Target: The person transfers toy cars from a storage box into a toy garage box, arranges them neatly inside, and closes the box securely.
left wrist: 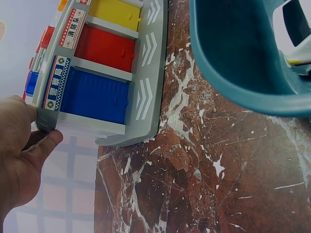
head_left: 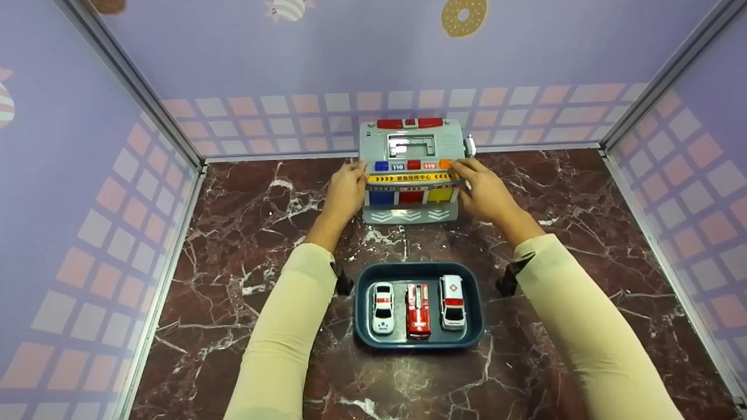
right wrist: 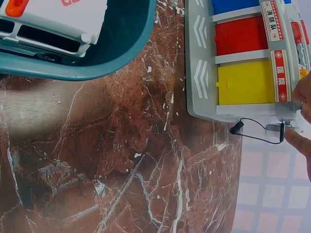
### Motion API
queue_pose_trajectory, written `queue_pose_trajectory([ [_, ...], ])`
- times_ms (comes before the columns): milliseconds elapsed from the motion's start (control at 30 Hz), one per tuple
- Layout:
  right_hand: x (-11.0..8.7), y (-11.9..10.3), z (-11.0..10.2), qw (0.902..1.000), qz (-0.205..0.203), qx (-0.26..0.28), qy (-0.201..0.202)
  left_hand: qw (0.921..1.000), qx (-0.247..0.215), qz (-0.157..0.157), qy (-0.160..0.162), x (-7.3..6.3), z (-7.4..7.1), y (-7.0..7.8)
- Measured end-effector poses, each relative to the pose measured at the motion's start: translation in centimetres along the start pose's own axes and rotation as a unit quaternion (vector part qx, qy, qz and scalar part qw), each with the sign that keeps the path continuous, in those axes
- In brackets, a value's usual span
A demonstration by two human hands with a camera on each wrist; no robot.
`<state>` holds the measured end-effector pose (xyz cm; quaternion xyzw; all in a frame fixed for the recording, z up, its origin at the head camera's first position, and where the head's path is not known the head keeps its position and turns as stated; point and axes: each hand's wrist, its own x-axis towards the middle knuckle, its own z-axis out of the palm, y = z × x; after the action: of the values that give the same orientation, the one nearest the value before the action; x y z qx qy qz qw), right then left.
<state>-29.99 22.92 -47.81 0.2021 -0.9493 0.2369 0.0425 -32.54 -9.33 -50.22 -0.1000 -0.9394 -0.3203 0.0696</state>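
A grey toy garage [head_left: 411,177] stands by the back wall, with blue, red and yellow doors along its front. My left hand [head_left: 345,192] grips the left end of its roof edge, fingers on top and thumb below in the left wrist view. On the opposite end, my right hand [head_left: 487,189] holds the roof edge beside the orange button [head_left: 445,164]. Under the right fingers, a small grey piece with a black cord loop [right wrist: 252,139] hangs at the garage's side. All three doors are closed; the blue door [left wrist: 95,94] is nearest my left hand.
Nearer to me, between my forearms, a dark teal tray [head_left: 417,346] holds a white police car [head_left: 383,309], a red fire truck [head_left: 418,312] and a white ambulance [head_left: 453,303]. Patterned purple walls [head_left: 327,64] enclose the marbled tabletop [head_left: 245,326] at the back and sides.
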Motion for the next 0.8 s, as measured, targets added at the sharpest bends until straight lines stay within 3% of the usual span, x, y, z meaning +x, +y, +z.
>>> queue_pose_trajectory([
  [800, 0.36, -0.25, -0.24, 0.9997, -0.007, -0.021, -0.004, 1.0000, 0.004, 0.003, 0.002, -0.09, -0.19, 0.01],
])
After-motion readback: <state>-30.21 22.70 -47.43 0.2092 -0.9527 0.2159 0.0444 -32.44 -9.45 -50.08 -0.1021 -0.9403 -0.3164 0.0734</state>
